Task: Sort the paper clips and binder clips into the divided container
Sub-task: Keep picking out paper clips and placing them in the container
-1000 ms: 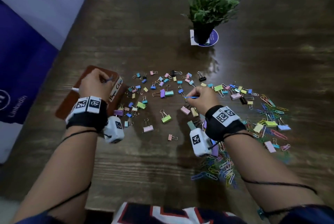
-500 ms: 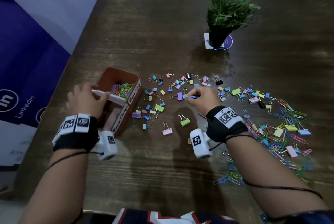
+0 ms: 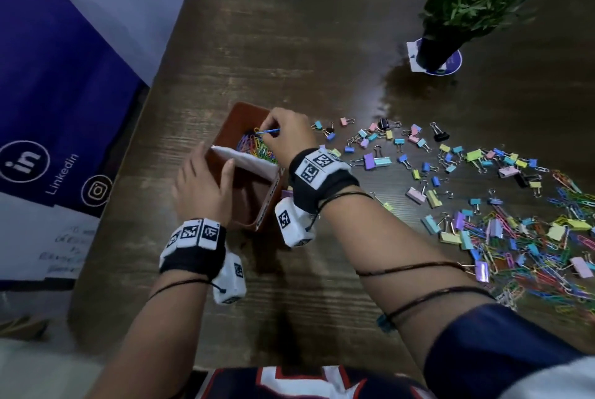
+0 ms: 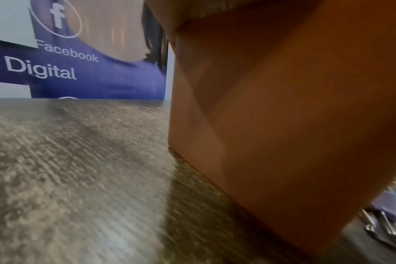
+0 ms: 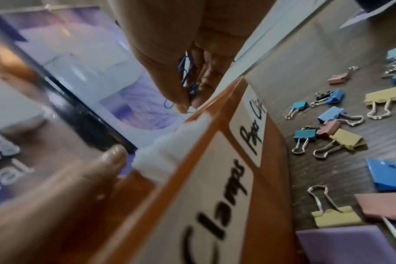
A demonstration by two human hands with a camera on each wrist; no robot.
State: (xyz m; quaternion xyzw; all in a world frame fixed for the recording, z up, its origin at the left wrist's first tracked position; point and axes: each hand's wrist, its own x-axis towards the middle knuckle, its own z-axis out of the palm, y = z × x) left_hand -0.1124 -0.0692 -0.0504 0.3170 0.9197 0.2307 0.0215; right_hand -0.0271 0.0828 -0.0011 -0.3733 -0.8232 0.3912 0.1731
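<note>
Paper clips (image 3: pixel 257 148) in many colours fill the far compartment of the brown box (image 3: pixel 248 205), which stands on the wooden table (image 3: pixel 289 44) at about 9 o'clock from the middle of my head view. A white divider (image 3: pixel 244 162) splits the box; the near compartment looks bare from what I can see. On the box's side I read handwritten labels (image 5: pixel 249 128) in the right wrist view, "Paper Cli..." and "Clamps".

My right hand (image 3: pixel 286 134) sits over the far compartment, thumb and fingertips pinching a blue paper clip (image 3: pixel 269 132); the right wrist view shows that same blue wire (image 5: pixel 185 71) caught between my fingers. My left hand (image 3: pixel 201 187) holds the box's near-left wall, thumb hooked inside the rim by the divider, fingers wrapped round the outside. The left wrist view shows only the box's wall (image 4: pixel 283 125) up close and the tabletop.

Binder clips (image 3: pixel 418 153) lie scattered from 3 o'clock of the box outward, and a thick mixed heap of clips (image 3: pixel 531 247) spreads at 4 o'clock near the table's right edge. A potted plant (image 3: pixel 463 8) stands at 1 o'clock. A blue banner (image 3: pixel 48 92) hangs beyond the table at 9 o'clock.
</note>
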